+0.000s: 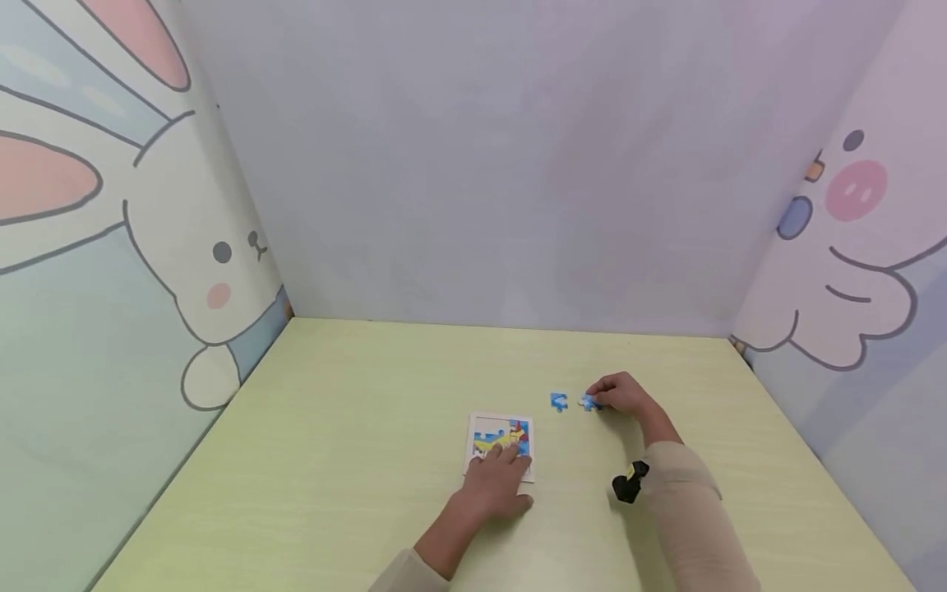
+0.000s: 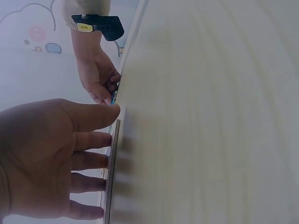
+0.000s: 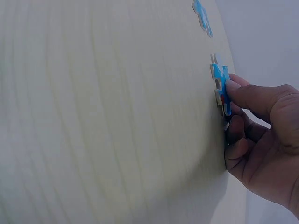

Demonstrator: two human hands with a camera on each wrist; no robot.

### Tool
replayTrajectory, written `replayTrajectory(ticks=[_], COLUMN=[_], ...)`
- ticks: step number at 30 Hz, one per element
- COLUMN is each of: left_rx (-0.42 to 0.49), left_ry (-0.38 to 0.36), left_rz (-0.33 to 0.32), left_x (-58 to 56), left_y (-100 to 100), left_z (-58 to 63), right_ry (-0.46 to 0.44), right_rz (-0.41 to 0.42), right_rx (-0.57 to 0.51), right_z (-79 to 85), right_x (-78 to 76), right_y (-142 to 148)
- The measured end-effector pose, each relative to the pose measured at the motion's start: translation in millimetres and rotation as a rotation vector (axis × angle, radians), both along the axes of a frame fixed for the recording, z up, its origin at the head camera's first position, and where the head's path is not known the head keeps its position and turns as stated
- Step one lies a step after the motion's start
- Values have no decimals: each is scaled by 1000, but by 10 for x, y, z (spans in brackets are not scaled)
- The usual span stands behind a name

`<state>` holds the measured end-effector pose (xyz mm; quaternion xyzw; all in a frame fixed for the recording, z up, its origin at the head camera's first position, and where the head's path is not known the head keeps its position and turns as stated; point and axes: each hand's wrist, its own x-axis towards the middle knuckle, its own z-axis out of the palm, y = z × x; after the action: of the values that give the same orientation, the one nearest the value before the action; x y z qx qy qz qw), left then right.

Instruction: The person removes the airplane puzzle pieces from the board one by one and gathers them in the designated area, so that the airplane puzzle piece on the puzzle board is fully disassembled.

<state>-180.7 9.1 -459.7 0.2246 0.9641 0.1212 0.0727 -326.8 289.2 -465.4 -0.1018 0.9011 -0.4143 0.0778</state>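
Observation:
My left hand (image 1: 497,485) rests on a puzzle board (image 1: 469,436) with a pale frame, its fingers spread over the lower part. Blue, yellow and red pieces fill part of the board, and some of the picture is hidden by the fingers. In the left wrist view those fingers (image 2: 88,160) reach straight to the board's edge (image 2: 112,172). To the right, my right hand (image 1: 623,393) pinches a blue puzzle piece (image 3: 221,84) between thumb and fingers, low at the tabletop. Another blue puzzle piece (image 1: 558,401) lies just left of it.
The pale yellow tabletop (image 1: 333,460) runs back to a plain wall (image 1: 473,164). Side walls with a cartoon rabbit (image 1: 200,247) and a cartoon pig (image 1: 851,247) stand left and right. A black wrist device (image 1: 629,483) is on the right forearm.

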Motion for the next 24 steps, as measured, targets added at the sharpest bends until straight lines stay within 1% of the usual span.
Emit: replayTrajectory(ticks=[6, 11, 15, 18, 24], left_rx=[-9, -8, 8, 15, 13], left_ry=[11, 17, 15, 9, 7], left_rz=[1, 0, 0, -4, -5], left_x=[8, 9, 15, 23, 26], left_y=[6, 0, -4, -2, -5], left_z=[0, -1, 7, 16, 20], right_ry=[19, 19, 25, 26, 17], right_rz=[-29, -53, -43, -51, -106], right_rx=[39, 40, 43, 47, 27], right_z=[-12, -41, -31, -20, -14], right_x=[19, 15, 28, 46, 91], right_y=[12, 25, 24, 23, 7])
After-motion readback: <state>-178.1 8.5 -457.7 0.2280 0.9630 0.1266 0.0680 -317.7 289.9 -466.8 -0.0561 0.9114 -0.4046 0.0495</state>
